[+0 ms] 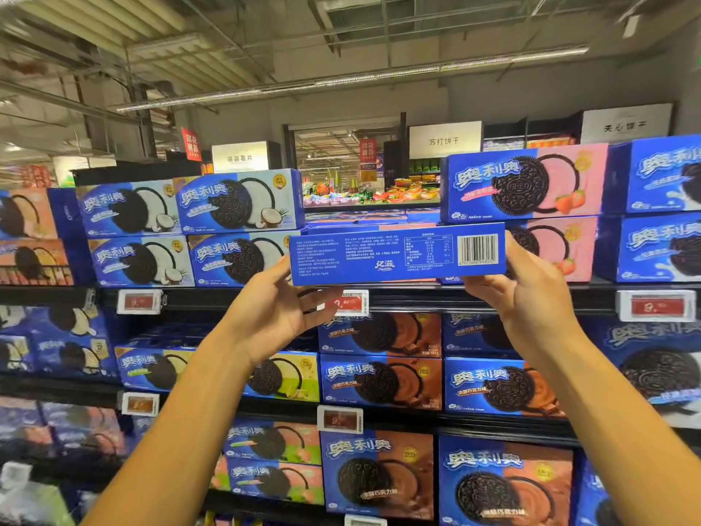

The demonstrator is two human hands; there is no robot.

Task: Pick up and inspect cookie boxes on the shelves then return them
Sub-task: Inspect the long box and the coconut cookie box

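Holding a blue box (398, 254) level in front of the top shelf (493, 294), both hands clasp its ends; the left hand (277, 309) has its grip closed on the lower left corner, thumb up the end face, and the right hand (531, 294) pinches the right end, thumb beside the barcode (477, 249). The box shows its narrow printed side, with small text and a table; it sits between the coconut boxes (239, 201) on the left and the strawberry boxes (523, 184) on the right, above a red price tag (351, 303); chocolate boxes (381, 381) fill the shelf below.
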